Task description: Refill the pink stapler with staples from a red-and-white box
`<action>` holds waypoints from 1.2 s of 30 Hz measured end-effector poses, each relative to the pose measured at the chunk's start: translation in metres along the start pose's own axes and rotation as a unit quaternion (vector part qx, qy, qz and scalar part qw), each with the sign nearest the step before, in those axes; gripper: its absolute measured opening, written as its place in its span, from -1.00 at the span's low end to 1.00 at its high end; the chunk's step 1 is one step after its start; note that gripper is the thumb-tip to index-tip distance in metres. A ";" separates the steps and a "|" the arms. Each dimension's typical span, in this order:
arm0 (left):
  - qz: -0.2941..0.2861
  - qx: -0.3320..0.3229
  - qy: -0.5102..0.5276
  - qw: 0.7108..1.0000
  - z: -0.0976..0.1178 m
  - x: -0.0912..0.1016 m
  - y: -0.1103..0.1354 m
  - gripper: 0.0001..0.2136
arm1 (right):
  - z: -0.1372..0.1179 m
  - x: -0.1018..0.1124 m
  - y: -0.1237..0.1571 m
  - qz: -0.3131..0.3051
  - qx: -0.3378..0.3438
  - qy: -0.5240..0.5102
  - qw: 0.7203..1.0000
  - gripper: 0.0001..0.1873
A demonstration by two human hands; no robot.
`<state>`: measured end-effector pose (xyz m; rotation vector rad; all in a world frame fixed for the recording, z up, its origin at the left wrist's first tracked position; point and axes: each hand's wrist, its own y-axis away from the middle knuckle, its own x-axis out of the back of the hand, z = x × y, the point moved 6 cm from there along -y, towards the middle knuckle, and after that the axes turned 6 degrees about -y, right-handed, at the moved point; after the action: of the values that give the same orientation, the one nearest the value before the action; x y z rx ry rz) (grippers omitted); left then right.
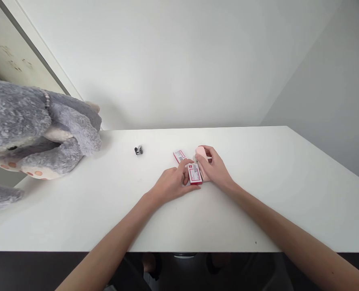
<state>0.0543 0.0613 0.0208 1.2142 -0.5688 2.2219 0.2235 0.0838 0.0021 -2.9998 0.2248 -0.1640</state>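
Observation:
My left hand (pixel 174 181) is closed around a small white box with red edges (pixel 195 174), its thumb along the near side and a finger over the far side. Right beside it, my right hand (pixel 213 165) grips a pink stapler (pixel 201 152) whose rounded upper part is tilted up from the pink base. Some of the stapler is hidden under my fingers. Just beyond my left hand lies a second red-and-white box (pixel 178 155), partly covered by that hand. The print on both boxes is too small to read.
A small black and silver object (pixel 138 150) sits farther left on the white table (pixel 246 218). A large grey plush toy (pixel 73 121) takes up the table's left end. Behind the table rises a white wall (pixel 179 64).

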 end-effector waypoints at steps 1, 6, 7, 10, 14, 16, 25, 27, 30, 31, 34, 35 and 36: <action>0.000 -0.003 -0.005 1.000 0.000 0.000 0.000 -0.41 | 0.000 0.000 0.000 0.002 0.001 0.003 1.000 -0.53; -0.001 -0.005 -0.012 1.000 -0.002 -0.002 0.000 -0.43 | -0.003 0.001 0.003 0.014 0.007 0.007 1.000 -0.55; -0.002 -0.005 -0.012 1.000 -0.002 -0.002 0.000 -0.43 | -0.004 0.002 0.004 0.016 0.007 0.007 1.000 -0.56; -0.005 -0.005 -0.010 1.000 -0.003 -0.003 0.000 -0.42 | -0.005 0.003 0.005 0.023 0.004 0.013 1.000 -0.57; -0.006 -0.003 -0.002 1.000 -0.002 -0.002 0.002 -0.42 | -0.006 0.004 0.006 0.032 -0.003 0.025 0.999 -0.59; 0.009 0.006 0.009 1.000 -0.001 0.000 0.003 -0.37 | -0.006 0.004 0.006 0.035 -0.004 0.025 0.999 -0.60; 0.220 0.038 -0.150 0.963 -0.016 0.027 0.003 -0.65 | -0.006 0.006 0.007 0.046 -0.014 0.010 0.999 -0.58; 0.211 0.054 -0.185 0.958 -0.023 0.024 0.002 -0.59 | -0.006 0.007 0.007 0.048 -0.016 0.009 0.999 -0.57; 0.182 0.070 -0.204 0.959 -0.033 0.017 0.002 -0.55 | -0.006 0.007 0.006 0.050 -0.017 0.011 0.999 -0.57; 0.166 0.070 -0.203 0.963 -0.035 0.014 0.002 -0.53 | -0.006 0.007 0.006 0.050 -0.017 0.011 0.999 -0.57; 0.124 0.056 -0.188 0.973 -0.036 0.007 0.001 -0.47 | -0.005 0.006 0.006 0.049 -0.020 0.011 0.999 -0.57; 0.118 0.050 -0.184 0.975 -0.036 0.006 0.001 -0.46 | -0.005 0.006 0.006 0.048 -0.021 0.010 0.999 -0.57; 0.114 0.047 -0.180 0.976 -0.035 0.006 0.001 -0.46 | -0.005 0.006 0.006 0.048 -0.022 0.008 0.999 -0.58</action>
<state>0.0286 0.0825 0.0086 1.6953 -0.7851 2.2463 0.2282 0.0758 0.0073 -3.0242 0.3779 -0.1765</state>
